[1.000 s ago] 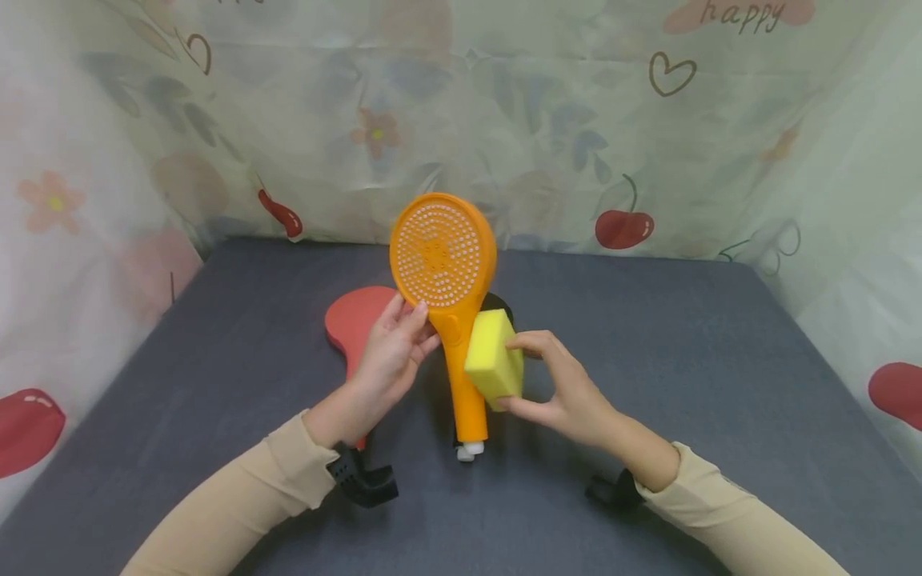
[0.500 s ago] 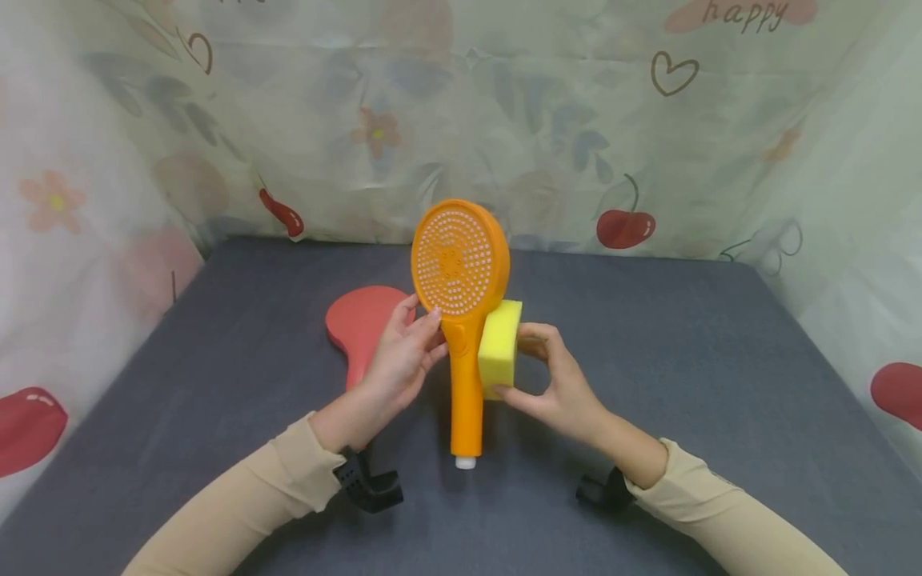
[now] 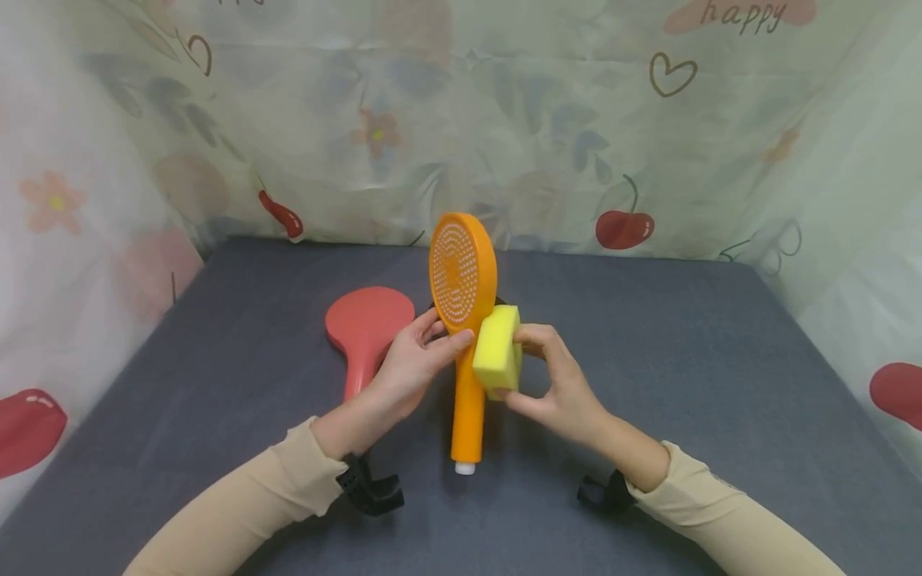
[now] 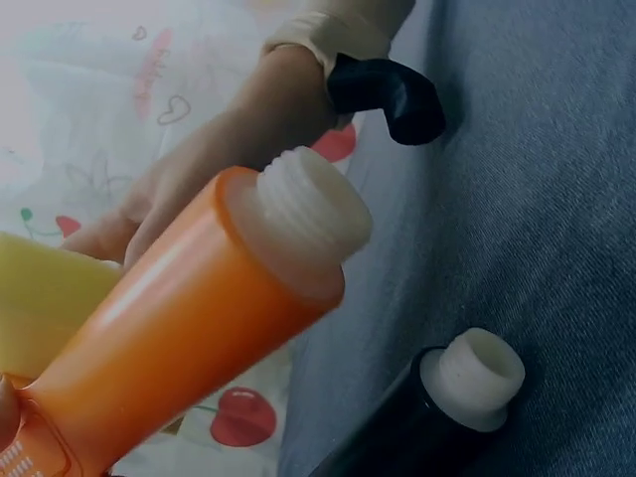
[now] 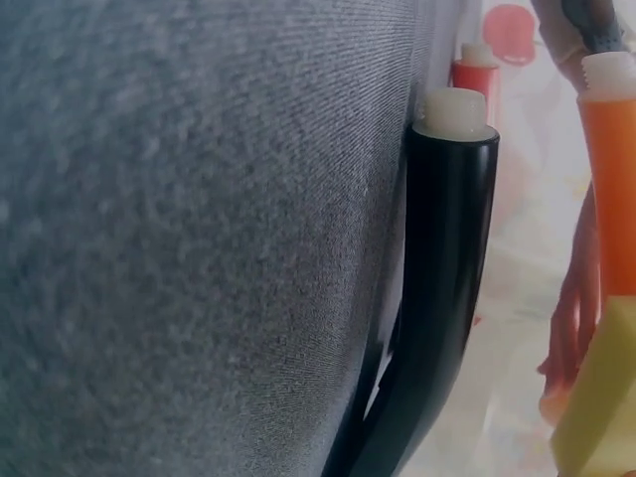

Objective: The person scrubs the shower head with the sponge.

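Note:
My left hand (image 3: 409,370) holds an orange shower head (image 3: 455,272) by its neck, thumb across the front, raised above the table. Its perforated face is turned toward the left, and the handle hangs down to a white threaded end (image 4: 316,204). In my right hand (image 3: 565,392) a yellow sponge (image 3: 497,348) is pinched between thumb and fingers, against the right side of the shower head's neck and upper handle. The left wrist view shows the sponge (image 4: 50,308) beside the orange handle (image 4: 189,308); the fingers behind it are partly hidden.
A red shower head (image 3: 369,316) lies on the dark grey table (image 3: 648,336), left of the orange one and partly behind my left forearm. A black shower head (image 5: 447,229) lies beneath the orange one, mostly hidden from the head view. Patterned cloth (image 3: 533,120) encloses the back and sides.
The orange shower head has shifted right and its face has turned more sideways. My left thumb has come across its neck. The sponge has tilted while staying beside it.

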A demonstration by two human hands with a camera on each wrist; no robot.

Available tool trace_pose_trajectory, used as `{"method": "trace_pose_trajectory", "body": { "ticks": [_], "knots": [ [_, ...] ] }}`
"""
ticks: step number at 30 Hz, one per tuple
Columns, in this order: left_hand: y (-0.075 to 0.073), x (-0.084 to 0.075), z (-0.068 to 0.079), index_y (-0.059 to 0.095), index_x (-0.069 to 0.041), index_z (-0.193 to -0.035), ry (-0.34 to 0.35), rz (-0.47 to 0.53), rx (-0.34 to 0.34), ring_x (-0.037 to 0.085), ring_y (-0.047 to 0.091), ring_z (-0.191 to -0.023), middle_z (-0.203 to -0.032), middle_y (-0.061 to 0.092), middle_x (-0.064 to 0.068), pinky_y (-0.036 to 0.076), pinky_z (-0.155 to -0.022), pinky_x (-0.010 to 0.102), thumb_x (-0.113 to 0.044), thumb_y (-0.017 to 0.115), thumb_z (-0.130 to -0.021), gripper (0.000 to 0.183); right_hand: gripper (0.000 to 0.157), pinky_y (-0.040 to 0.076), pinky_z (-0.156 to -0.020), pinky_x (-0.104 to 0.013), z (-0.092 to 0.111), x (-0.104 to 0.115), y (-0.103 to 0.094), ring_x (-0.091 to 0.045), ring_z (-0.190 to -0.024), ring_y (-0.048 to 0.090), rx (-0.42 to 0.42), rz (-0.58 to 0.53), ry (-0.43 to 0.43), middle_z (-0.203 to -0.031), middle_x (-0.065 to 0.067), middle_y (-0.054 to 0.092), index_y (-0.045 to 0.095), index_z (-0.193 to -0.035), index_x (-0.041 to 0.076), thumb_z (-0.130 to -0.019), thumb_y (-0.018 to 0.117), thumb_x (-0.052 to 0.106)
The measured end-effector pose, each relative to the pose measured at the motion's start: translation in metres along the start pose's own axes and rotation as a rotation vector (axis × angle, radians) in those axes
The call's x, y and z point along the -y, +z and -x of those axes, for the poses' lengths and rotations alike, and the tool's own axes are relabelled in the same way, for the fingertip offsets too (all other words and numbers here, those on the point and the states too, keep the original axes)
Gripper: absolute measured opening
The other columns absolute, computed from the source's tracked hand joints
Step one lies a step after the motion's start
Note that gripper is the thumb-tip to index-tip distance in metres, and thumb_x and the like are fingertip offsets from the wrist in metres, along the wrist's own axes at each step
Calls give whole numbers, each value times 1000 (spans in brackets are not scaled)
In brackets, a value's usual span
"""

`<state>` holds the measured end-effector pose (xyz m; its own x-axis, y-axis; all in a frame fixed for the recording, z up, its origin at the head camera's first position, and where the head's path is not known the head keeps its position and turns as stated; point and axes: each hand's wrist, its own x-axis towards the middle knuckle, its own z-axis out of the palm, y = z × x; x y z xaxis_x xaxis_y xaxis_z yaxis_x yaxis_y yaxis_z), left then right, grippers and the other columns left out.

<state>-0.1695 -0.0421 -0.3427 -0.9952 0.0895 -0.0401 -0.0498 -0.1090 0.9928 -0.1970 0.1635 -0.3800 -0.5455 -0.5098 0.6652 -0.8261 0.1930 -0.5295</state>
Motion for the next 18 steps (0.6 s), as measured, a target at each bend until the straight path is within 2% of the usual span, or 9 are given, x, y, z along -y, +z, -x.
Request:
{"method": "trace_pose_trajectory", "body": {
  "ticks": [4, 8, 12, 18],
  "knots": [
    [-2, 2, 0, 33, -11, -142, -7, -58, 26, 21, 58, -115, -137, 49, 11, 43, -104, 38, -17, 60, -91, 58, 66, 49, -90, -41, 1, -1, -1, -16, -110, 47, -3, 4, 5, -121, -9, 47, 42, -122, 4, -67, 79, -3],
    [-6, 1, 0, 27, -9, -146, -17, -87, 76, 28, 52, -123, -141, 44, 14, 40, -106, 41, -14, 59, -92, 63, 65, 46, -91, -34, 0, 0, -5, -16, -112, 45, -5, 12, -14, -123, -11, 47, 43, -121, 4, -67, 77, -5],
    [-7, 0, 0, 23, -6, -147, -37, -66, 87, 29, 47, -127, -142, 43, 17, 40, -107, 41, -10, 56, -92, 64, 61, 45, -90, -32, -3, 1, -8, -19, -113, 44, 11, 19, -24, -124, -12, 47, 46, -120, 5, -67, 75, -4],
    [-6, 1, 0, 30, -4, -144, -15, -1, 68, 23, 50, -124, -141, 43, 17, 41, -104, 36, -12, 51, -96, 53, 59, 47, -89, -39, -2, 8, -12, -21, -113, 44, 114, 60, -25, -125, -11, 45, 48, -120, 10, -68, 74, 1]
  ]
}}
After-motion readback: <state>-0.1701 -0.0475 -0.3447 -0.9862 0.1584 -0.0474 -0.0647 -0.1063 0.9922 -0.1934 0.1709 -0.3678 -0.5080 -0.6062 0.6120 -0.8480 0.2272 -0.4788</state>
